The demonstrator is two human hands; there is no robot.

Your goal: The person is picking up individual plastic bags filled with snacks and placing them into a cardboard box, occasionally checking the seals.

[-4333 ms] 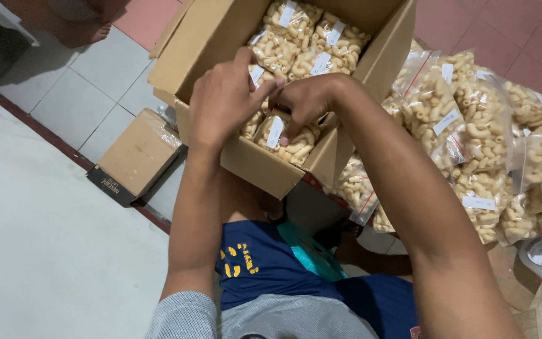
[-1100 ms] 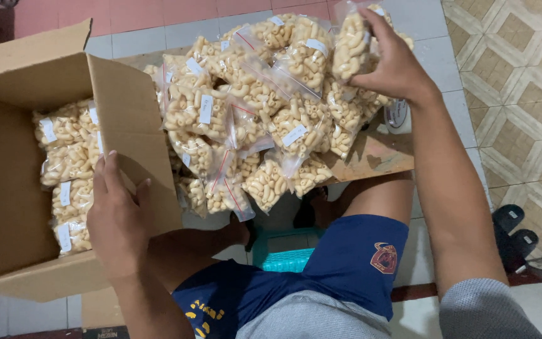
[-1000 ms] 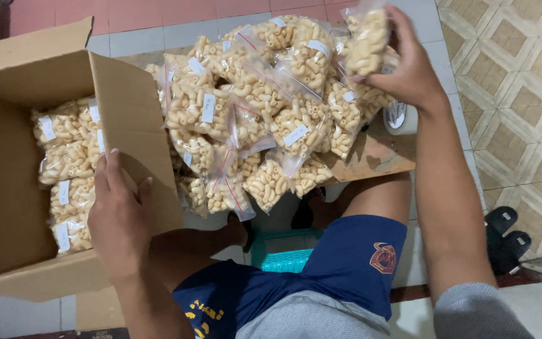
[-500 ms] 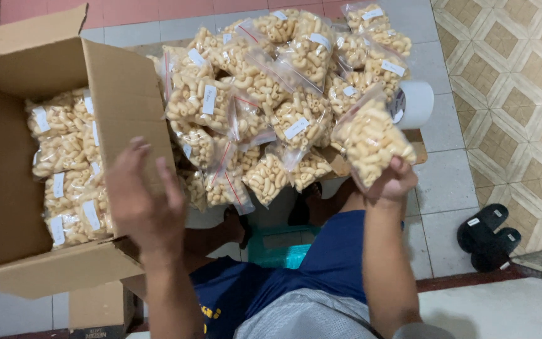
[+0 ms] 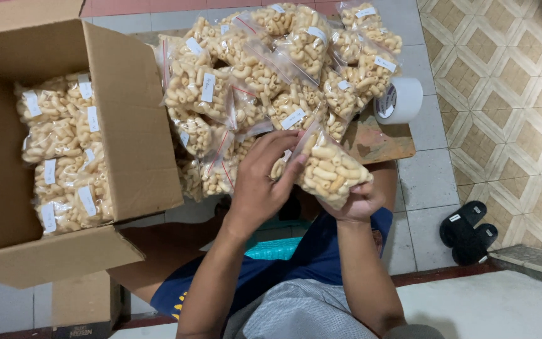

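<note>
We held one clear bag of pale snack curls (image 5: 329, 172) over our lap, the right hand (image 5: 357, 202) cupping it from below in a closed grip and the left hand (image 5: 265, 176) pinching its top edge. Had either grip slackened, we judged, the slippery bag could have dropped short of the cardboard box (image 5: 127, 132) at our left, or its seal could have split against the heap of bags (image 5: 271, 69).
</note>
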